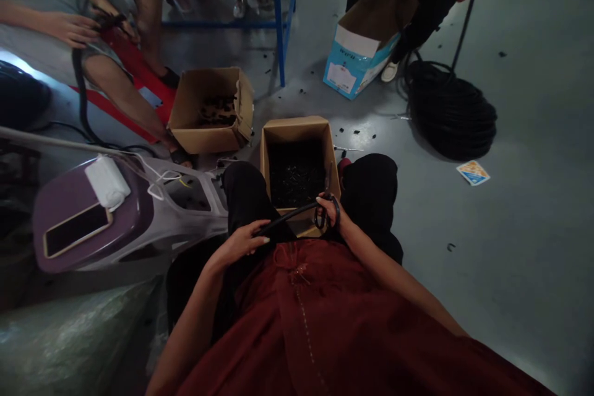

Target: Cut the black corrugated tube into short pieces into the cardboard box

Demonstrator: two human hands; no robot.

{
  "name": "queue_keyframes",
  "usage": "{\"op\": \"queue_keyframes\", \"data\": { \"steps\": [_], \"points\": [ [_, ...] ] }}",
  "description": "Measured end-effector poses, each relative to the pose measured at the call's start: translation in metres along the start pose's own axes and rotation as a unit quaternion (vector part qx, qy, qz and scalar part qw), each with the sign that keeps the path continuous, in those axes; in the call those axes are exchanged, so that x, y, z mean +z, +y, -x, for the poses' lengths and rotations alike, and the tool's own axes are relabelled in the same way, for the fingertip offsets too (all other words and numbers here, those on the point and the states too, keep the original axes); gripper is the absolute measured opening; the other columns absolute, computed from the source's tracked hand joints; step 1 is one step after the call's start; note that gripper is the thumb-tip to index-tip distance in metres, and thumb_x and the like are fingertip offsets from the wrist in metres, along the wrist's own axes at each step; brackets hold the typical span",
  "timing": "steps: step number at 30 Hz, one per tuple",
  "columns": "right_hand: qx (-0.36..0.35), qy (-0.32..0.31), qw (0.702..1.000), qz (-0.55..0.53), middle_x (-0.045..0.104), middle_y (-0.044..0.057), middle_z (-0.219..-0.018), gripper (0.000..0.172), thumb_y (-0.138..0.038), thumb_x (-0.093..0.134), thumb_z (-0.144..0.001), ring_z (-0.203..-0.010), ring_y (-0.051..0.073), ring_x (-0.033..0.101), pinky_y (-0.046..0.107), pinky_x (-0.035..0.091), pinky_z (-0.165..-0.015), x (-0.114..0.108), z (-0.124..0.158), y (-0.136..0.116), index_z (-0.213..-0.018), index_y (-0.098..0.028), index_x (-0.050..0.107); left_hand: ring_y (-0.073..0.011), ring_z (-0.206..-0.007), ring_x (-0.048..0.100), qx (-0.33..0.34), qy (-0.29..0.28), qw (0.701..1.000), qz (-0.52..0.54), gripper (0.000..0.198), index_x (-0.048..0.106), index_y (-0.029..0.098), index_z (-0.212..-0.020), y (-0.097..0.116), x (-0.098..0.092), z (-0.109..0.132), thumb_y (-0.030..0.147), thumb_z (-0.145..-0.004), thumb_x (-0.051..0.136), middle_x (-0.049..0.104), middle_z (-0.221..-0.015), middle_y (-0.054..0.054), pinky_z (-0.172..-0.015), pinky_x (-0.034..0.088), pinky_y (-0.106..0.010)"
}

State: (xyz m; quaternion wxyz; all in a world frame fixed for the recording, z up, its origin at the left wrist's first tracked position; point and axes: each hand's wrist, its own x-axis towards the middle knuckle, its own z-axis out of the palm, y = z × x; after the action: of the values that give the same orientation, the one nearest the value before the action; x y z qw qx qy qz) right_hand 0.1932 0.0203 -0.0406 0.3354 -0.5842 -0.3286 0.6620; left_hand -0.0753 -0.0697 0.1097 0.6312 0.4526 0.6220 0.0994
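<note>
A black rubber strip (292,213) stretches across my lap between my two hands. My left hand (240,241) is closed around its left part. In my right hand (330,207) is a pair of scissors (318,218) with dark loop handles, the blades pointing away from me. The strip's far end reaches the thumb of that hand; whether the thumb also pinches it I cannot tell. Just beyond, between my knees, stands an open cardboard box (297,124) with many small black pieces (297,176) inside.
Another cardboard box (204,139) holds dark pieces beside a co-worker's legs. At right are a blue box (346,68), a second co-worker and a black hose coil (452,111). A purple stool (134,198) on my left carries a phone (78,230). Scraps dot the floor.
</note>
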Motion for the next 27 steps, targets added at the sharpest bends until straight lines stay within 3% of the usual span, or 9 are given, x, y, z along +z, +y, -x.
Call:
{"op": "queue_keyframes", "data": {
  "steps": [3, 5, 8, 12, 15, 20, 24, 27],
  "points": [
    [-0.012, 0.007, 1.0, 0.011, 0.042, -0.012, -0.054, 0.045, -0.047, 0.066, -0.062, -0.042, 0.008, 0.043, 0.02, 0.038, -0.041, 0.003, 0.003, 0.0, -0.092, -0.023, 0.042, -0.0104, -0.062, 0.052, -0.018, 0.036, 0.998, -0.041, 0.051, 0.055, 0.015, -0.121, -0.04, -0.015, 0.031, 0.044, -0.079, 0.055, 0.063, -0.086, -0.001, -0.057, 0.041, -0.022],
    [-0.02, 0.011, 1.0, 0.021, 0.041, -0.012, -0.053, 0.045, -0.045, 0.067, -0.062, -0.042, 0.008, 0.042, 0.02, 0.038, -0.04, 0.003, 0.004, 0.001, -0.092, -0.023, 0.043, -0.0156, -0.081, 0.059, -0.031, 0.084, 0.991, -0.1, 0.037, 0.06, 0.016, -0.108, -0.075, -0.02, 0.047, 0.041, -0.081, 0.054, 0.066, -0.095, -0.003, -0.071, 0.044, -0.025],
    [-0.026, 0.014, 0.999, 0.032, 0.041, -0.012, -0.052, 0.044, -0.045, 0.066, -0.062, -0.041, 0.008, 0.043, 0.021, 0.038, -0.04, 0.003, 0.005, 0.003, -0.092, -0.023, 0.043, -0.0186, -0.083, 0.063, -0.152, 0.149, 0.948, -0.238, 0.018, 0.061, 0.016, -0.092, -0.129, -0.021, 0.061, 0.026, -0.081, 0.052, 0.068, -0.087, -0.005, -0.075, 0.043, -0.026],
    [-0.029, 0.01, 0.999, 0.04, 0.041, -0.012, -0.052, 0.044, -0.045, 0.066, -0.062, -0.042, 0.008, 0.043, 0.021, 0.039, -0.041, 0.003, 0.008, 0.005, -0.092, -0.023, 0.043, -0.0215, -0.097, 0.064, -0.227, 0.214, 0.903, -0.296, 0.025, 0.062, 0.015, -0.102, -0.186, -0.011, 0.065, 0.024, -0.085, 0.046, 0.069, -0.102, -0.011, -0.077, 0.043, -0.027],
    [-0.027, 0.009, 0.999, 0.041, 0.042, -0.012, -0.054, 0.045, -0.046, 0.066, -0.061, -0.043, 0.008, 0.044, 0.021, 0.041, -0.042, 0.005, 0.01, 0.006, -0.092, -0.023, 0.043, -0.0226, -0.1, 0.065, -0.27, 0.234, 0.895, -0.266, 0.026, 0.063, 0.016, -0.102, -0.21, 0.002, 0.062, 0.029, -0.085, 0.048, 0.069, -0.109, -0.012, -0.074, 0.045, -0.026],
    [-0.013, 0.006, 0.999, 0.04, 0.043, -0.011, -0.056, 0.046, -0.047, 0.067, -0.06, -0.045, 0.009, 0.046, 0.021, 0.041, -0.042, 0.005, 0.011, 0.009, -0.092, -0.024, 0.042, -0.0206, -0.09, 0.068, -0.234, 0.228, 0.935, -0.138, 0.02, 0.064, 0.016, -0.093, -0.213, 0.022, 0.057, 0.026, -0.082, 0.05, 0.072, -0.095, -0.009, -0.074, 0.047, -0.026],
    [-0.002, 0.006, 0.999, 0.038, 0.043, -0.011, -0.056, 0.048, -0.049, 0.066, -0.062, -0.045, 0.009, 0.045, 0.021, 0.041, -0.042, 0.004, 0.012, 0.006, -0.094, -0.024, 0.04, -0.0222, -0.096, 0.066, -0.172, 0.345, 0.921, -0.062, 0.041, 0.058, 0.015, -0.117, -0.181, 0.022, 0.056, 0.037, -0.083, 0.05, 0.07, -0.102, -0.01, -0.08, 0.048, -0.03],
    [0.005, -0.002, 0.999, 0.039, 0.043, -0.011, -0.055, 0.05, -0.049, 0.066, -0.061, -0.045, 0.009, 0.045, 0.021, 0.042, -0.043, 0.005, 0.013, 0.003, -0.094, -0.024, 0.039, -0.0232, -0.102, 0.063, -0.121, 0.434, 0.89, -0.072, 0.058, 0.045, 0.017, -0.134, -0.149, 0.015, 0.055, 0.04, -0.081, 0.054, 0.067, -0.111, -0.01, -0.088, 0.048, -0.034]
  ]
}}
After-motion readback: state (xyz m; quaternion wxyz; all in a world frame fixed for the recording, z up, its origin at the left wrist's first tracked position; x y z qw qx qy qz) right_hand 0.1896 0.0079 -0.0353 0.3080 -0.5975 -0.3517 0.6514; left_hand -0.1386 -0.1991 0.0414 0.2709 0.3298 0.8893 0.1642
